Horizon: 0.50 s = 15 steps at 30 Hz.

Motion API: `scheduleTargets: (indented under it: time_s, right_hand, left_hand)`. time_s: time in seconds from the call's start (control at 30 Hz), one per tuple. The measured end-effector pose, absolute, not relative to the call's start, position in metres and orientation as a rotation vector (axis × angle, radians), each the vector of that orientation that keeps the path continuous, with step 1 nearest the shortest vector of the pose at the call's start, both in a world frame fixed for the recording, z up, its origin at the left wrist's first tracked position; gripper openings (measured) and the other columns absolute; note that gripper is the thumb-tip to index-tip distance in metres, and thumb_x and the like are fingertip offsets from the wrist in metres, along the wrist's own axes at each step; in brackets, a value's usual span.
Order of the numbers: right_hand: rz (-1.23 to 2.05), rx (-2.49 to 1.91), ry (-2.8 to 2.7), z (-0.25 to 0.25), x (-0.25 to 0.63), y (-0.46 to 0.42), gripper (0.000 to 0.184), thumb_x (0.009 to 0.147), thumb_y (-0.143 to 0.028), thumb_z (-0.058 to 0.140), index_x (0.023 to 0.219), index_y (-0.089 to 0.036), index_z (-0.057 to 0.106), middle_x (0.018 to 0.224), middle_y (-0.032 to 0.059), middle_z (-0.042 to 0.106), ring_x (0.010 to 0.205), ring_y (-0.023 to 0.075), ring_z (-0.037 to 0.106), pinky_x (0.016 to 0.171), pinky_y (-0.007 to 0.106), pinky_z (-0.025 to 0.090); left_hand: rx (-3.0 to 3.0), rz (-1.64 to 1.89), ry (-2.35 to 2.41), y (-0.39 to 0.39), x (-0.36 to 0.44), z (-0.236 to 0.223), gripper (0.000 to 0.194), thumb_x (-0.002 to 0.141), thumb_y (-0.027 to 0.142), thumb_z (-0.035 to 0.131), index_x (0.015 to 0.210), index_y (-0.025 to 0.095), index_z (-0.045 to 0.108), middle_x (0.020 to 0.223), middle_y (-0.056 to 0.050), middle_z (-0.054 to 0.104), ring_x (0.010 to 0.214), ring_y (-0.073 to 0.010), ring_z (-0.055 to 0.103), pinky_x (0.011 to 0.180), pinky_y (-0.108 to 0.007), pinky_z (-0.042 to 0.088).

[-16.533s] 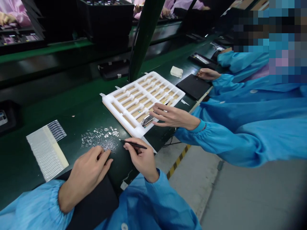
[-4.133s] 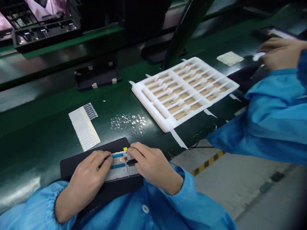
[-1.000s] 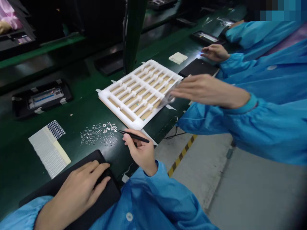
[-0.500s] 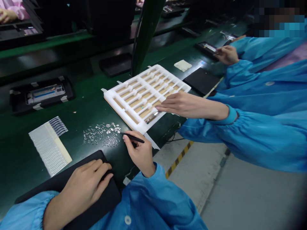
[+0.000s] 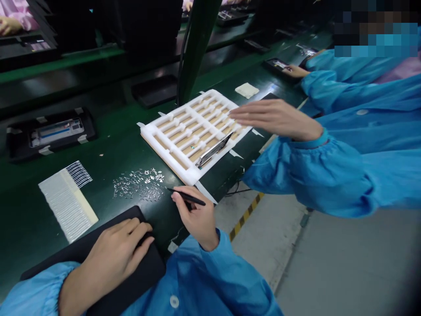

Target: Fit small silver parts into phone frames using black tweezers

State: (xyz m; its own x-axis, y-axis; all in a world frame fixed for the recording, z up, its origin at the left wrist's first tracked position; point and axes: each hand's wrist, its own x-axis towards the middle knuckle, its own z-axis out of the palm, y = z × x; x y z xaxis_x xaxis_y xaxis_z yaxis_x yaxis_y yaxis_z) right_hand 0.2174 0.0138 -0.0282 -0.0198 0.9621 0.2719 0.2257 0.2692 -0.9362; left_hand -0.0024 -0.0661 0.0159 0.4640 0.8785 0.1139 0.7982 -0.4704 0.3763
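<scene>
My right hand (image 5: 196,215) pinches slim black tweezers (image 5: 189,197), their tip just beside a scatter of tiny shiny metal pieces (image 5: 140,184) on the green bench. My left hand (image 5: 116,252) lies on top of a flat black pad (image 5: 149,263), fingers slightly bent and the thumb apart; it grips nothing that I can see. Left of the scatter is a pale sheet (image 5: 66,202) with rows of thin strips. Beyond my right hand sits a white foam tray (image 5: 190,176) with long slots. A thin phone-like part (image 5: 214,150) stands tilted in its near row.
A co-worker's hand (image 5: 274,116) hovers above the tray's right side. At left is a black fixture (image 5: 87,125) holding a phone frame. A folded cloth (image 5: 246,90) lies behind the tray, near a green post (image 5: 197,48). Another worker's hand (image 5: 297,71) touches a black holder.
My right hand and the tweezers have drawn back slightly from the metal pieces. The co-worker's hand has risen off the tray, where the thin part now tilts up. My left hand stays put.
</scene>
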Motion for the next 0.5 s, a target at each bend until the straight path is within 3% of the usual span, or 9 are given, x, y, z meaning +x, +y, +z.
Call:
scheduleTargets:
  time_s: [0.13,0.5]
  right_hand:
    - [0.879,-1.225,-1.535,-0.023,0.233,-0.008,0.011,0.098,-0.022,0.072,0.103,-0.021,0.081,0.097,0.0088,0.079,0.085,0.0228,0.078,0.074,0.035,0.067]
    - [1.003,-1.078,-1.606,-0.023,0.239,-0.012,0.014,0.099,-0.018,0.07,0.107,-0.021,0.081,0.102,0.0093,0.079,0.087,0.0212,0.078,0.074,0.032,0.067]
  left_hand:
    - [2.455,0.44,1.431,-0.067,-0.002,0.015,0.026,0.112,0.031,0.045,0.117,0.021,0.068,0.101,-0.005,0.075,0.085,-0.0217,0.075,0.073,-0.035,0.059]
    - [2.476,0.426,1.429,-0.068,-0.003,0.013,0.024,0.112,0.032,0.046,0.12,0.02,0.065,0.099,-0.004,0.073,0.084,-0.0218,0.074,0.071,-0.036,0.057]
